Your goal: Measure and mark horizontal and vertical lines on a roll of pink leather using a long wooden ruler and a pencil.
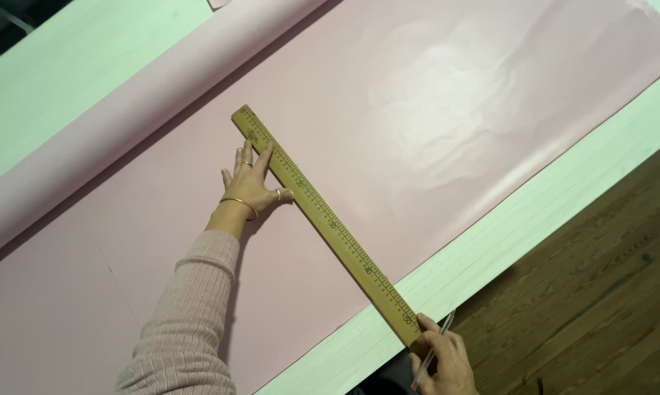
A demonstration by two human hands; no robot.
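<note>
A long wooden ruler (330,223) lies diagonally across a wide sheet of pink paper (432,110). My left hand (253,184) presses flat on the paper with its fingers spread, fingertips and thumb against the ruler's upper part. It wears rings and a thin bangle, and a ribbed pink sleeve covers the arm. My right hand (443,362) is at the ruler's near end by the table edge, closed on a clear pen (434,350) with a red tip while touching the ruler's end.
The pink paper unrolls from a thick roll (118,124) along the far side. It lies on a pale green table (534,212). A dark wooden floor (608,292) shows beyond the table's near edge at the right.
</note>
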